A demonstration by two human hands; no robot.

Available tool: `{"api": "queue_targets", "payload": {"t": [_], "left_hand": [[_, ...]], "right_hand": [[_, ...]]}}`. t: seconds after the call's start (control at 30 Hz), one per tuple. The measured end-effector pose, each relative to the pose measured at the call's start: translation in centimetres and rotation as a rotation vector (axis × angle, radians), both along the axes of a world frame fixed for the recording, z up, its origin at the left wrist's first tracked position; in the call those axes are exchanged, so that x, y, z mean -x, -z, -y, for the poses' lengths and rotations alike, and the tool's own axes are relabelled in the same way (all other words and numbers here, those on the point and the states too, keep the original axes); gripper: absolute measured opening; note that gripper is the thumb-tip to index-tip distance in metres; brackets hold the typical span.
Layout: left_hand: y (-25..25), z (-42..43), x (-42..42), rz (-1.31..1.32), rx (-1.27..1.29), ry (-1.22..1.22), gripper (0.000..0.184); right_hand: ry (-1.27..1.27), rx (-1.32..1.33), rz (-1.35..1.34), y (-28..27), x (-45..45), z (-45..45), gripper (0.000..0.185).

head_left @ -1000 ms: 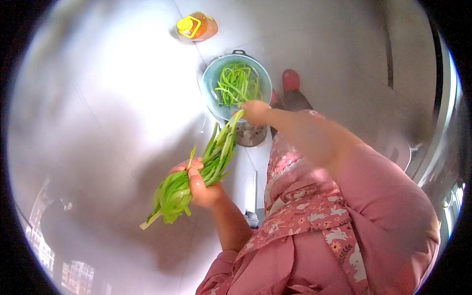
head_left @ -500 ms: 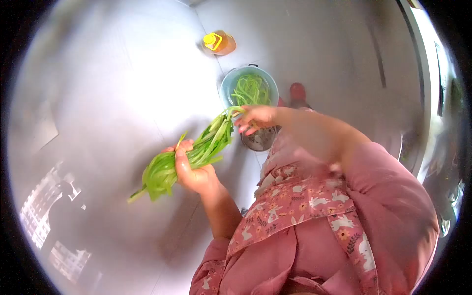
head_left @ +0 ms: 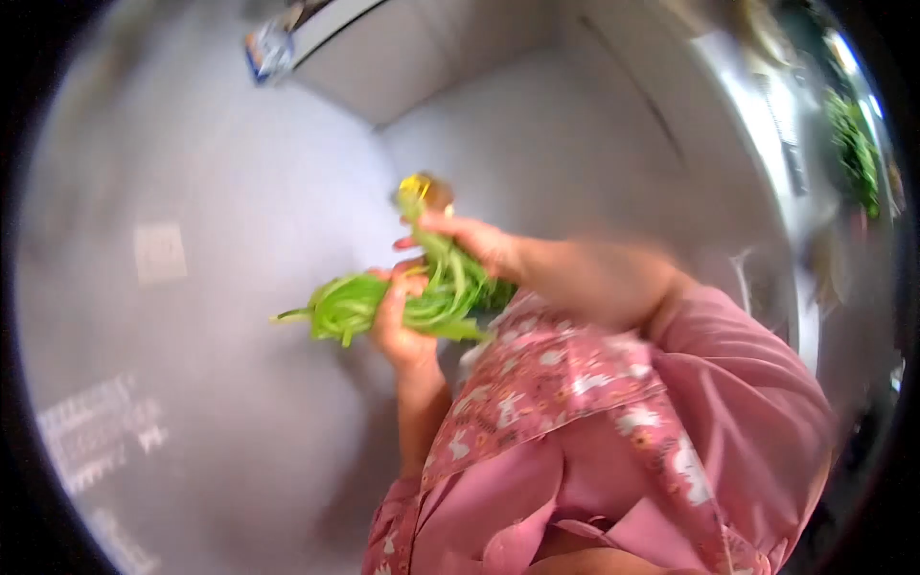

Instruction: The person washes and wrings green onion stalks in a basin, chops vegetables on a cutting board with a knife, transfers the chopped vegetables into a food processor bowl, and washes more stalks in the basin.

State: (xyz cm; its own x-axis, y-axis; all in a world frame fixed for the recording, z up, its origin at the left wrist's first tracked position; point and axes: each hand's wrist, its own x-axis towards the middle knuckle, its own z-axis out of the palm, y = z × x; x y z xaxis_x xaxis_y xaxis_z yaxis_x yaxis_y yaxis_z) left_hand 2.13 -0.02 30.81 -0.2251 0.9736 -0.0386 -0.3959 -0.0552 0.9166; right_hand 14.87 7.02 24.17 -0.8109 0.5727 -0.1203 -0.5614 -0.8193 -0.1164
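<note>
A bunch of long green leafy stalks (head_left: 450,292) stretches between my two hands in front of the apron. My left hand (head_left: 401,321) is wrapped round its middle, and a folded, rounded end of the bunch sticks out to the left. Higher up, my right hand (head_left: 474,241) is closed on pale stalks at the other end, which bend upward between its fingers. Some darker leaves hang below my right wrist. Motion blurs the fingers of my right hand. The floor container seen earlier is hidden behind the greens and my arm.
Beyond my right hand stands a bottle with a yellow cap (head_left: 415,185), partly covered. A blue and white package (head_left: 268,50) lies at the upper left. At the far right, more greens (head_left: 851,153) are beside a pale counter edge (head_left: 767,192).
The view has swung, bringing the package and counter greens into sight. My right hand has moved up and left, closer to my left hand, bending the stalks upward. The floor container has become hidden.
</note>
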Motion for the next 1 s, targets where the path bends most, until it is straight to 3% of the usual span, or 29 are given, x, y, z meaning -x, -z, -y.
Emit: {"api": "queue_targets", "payload": {"t": [0.07, 0.13, 0.17, 0.27, 0.37, 0.5, 0.6, 0.67, 0.77, 0.87, 0.97, 1.0], "left_hand": [[-0.9, 0.8, 0.6, 0.165, 0.215, 0.079, 0.021], [-2.2, 1.5, 0.9, 0.060, 0.141, 0.083, 0.019], [-3.1, 2.1, 0.7, -0.016, 0.118, 0.069, 0.017], [-4.7, 3.3, -0.2, 0.113, 0.246, 0.122, 0.017], [-6.1, 0.3, -3.6, 0.030, 0.258, 0.065, 0.013], [-3.3, -6.4, -7.9, -0.010, 0.302, 0.077, 0.012], [-4.5, -16.9, -17.3, -0.001, 0.319, 0.231, 0.019], [-5.9, -22.1, -23.4, -0.105, 0.301, 0.329, 0.027], [-5.9, -31.1, -32.1, -0.150, 0.345, 0.578, 0.028], [-8.7, -35.8, -39.8, -0.311, 0.358, 0.766, 0.028], [-10.2, -39.0, -46.1, -0.305, 0.239, 0.852, 0.030], [-10.9, -40.4, -48.4, -0.376, 0.219, 0.943, 0.038]], "right_hand": [[0.207, -0.279, 0.333, -3.7, -0.9, 1.9, 0.061], [0.342, -0.346, 0.431, -5.6, -0.5, 3.3, 0.055], [0.348, -0.275, 0.444, -6.5, -0.8, 4.5, 0.051], [0.432, -0.346, 0.536, -7.3, -1.5, 7.1, 0.049], [0.476, -0.419, 0.556, -8.6, -3.9, 4.4, 0.048], [0.515, -0.401, 0.547, -7.6, -8.6, -0.4, 0.044], [0.689, -0.391, 0.659, -7.7, -17.1, -9.2, 0.042], [0.942, -0.437, 0.776, -8.0, -22.2, -12.9, 0.039], [1.083, -0.304, 0.836, -9.1, -30.7, -18.8, 0.035], [1.239, -0.172, 0.873, -10.2, -36.7, -22.5, 0.036], [1.305, -0.199, 1.030, -11.0, -41.9, -25.4, 0.044], [1.358, -0.141, 1.021, -11.5, -43.6, -26.4, 0.045]]}}
